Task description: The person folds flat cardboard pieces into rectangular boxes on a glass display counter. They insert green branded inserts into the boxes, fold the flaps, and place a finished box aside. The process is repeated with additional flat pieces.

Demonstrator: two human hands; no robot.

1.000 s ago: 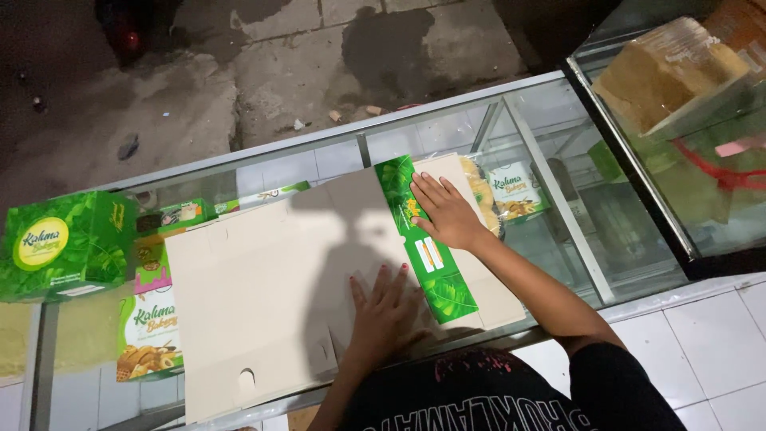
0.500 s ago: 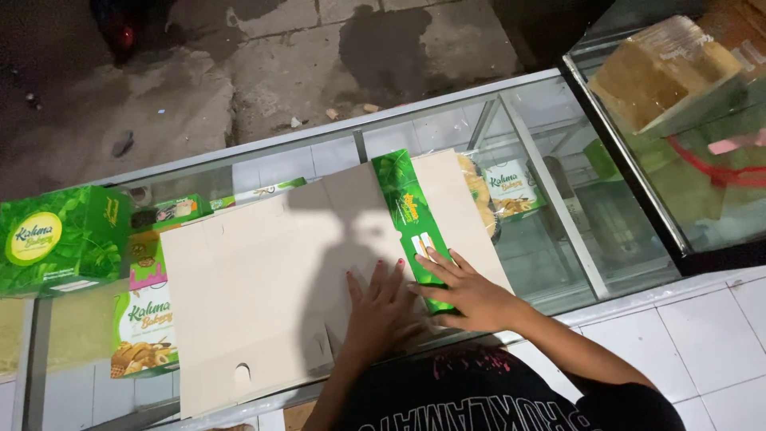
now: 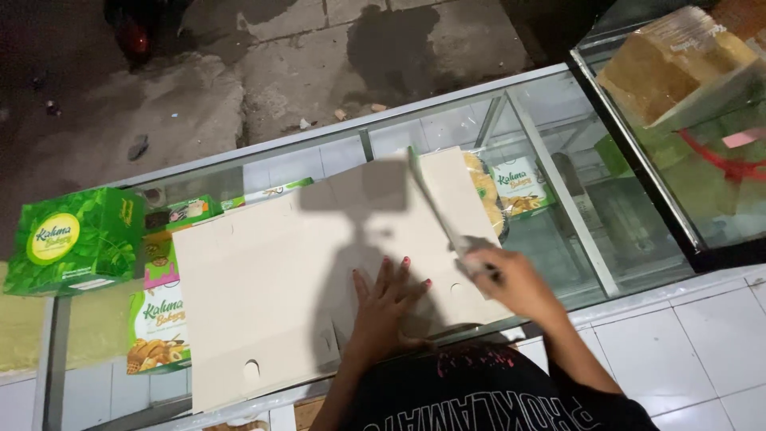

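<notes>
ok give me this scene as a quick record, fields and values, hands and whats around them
left hand: flat, fingers spread, pressing on the cardboard sheet
right hand: gripping the sheet's side flap, flap raised on edge
surface: glass counter
left of sheet: closed green box
far right: glass display case

The left hand (image 3: 388,297) lies flat, fingers spread; the right hand (image 3: 511,279) is curled, blurred.

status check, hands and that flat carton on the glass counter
Left hand flat on the unfolded carton. Right hand gripping its side flap, raised on edge. Assembled green box apart, far left.
</notes>
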